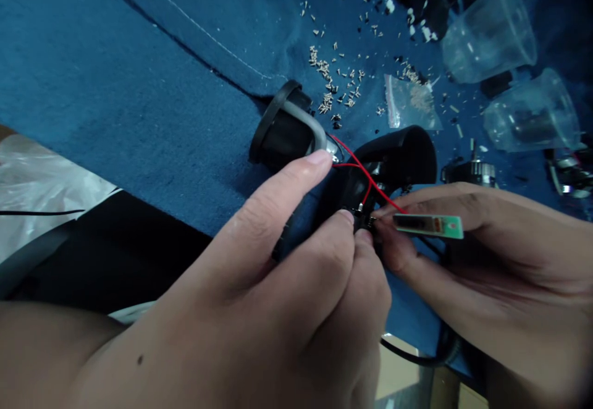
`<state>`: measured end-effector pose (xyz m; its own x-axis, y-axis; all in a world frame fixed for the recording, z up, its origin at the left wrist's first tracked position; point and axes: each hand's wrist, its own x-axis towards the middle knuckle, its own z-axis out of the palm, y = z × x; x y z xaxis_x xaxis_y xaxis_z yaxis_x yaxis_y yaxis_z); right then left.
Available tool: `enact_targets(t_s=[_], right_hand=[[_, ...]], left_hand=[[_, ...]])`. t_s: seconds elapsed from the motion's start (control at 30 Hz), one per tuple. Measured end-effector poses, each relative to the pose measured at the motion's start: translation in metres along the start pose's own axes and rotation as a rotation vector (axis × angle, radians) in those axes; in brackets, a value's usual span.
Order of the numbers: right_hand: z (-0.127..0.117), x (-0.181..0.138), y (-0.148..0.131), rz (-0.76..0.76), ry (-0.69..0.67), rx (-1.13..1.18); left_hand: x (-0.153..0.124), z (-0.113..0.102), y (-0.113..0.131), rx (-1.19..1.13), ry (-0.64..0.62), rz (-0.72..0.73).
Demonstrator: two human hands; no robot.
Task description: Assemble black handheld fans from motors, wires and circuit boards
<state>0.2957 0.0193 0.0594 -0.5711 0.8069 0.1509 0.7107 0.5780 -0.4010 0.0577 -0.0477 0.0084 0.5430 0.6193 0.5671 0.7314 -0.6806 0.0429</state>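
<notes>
My left hand fills the lower middle of the view, fingers curled around a black plastic device body with a round lens-like end and a grey band. Its fingertips pinch a small black part where thin red wires run in. My right hand comes in from the right, thumb and forefinger closed on a small green circuit board joined to those wires. A black curved housing lies just behind both hands.
A blue felt cloth covers the table. Several tiny screws lie scattered beyond the device, beside a small clear bag. Two clear plastic cups lie at the upper right. White plastic sheet sits at the left edge.
</notes>
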Motion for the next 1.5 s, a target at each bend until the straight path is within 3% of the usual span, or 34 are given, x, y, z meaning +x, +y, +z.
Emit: enact_targets(t_s=[0.2,0.63,1.2,1.5], right_hand=[[0.003,-0.002,-0.002,0.072,0.01,0.01],[-0.001,-0.001,-0.001,-0.029,0.016,-0.085],[-0.002,-0.004,-0.015,0.037,-0.019,-0.17],[0.001,0.0,-0.013,0.031,-0.01,-0.159]], left_hand=[[0.0,0.0,0.001,-0.004,-0.002,-0.003],[-0.004,0.003,0.002,-0.089,-0.038,-0.069],[0.002,0.001,-0.003,0.014,-0.066,0.07],[0.0,0.0,0.002,-0.105,-0.108,0.012]])
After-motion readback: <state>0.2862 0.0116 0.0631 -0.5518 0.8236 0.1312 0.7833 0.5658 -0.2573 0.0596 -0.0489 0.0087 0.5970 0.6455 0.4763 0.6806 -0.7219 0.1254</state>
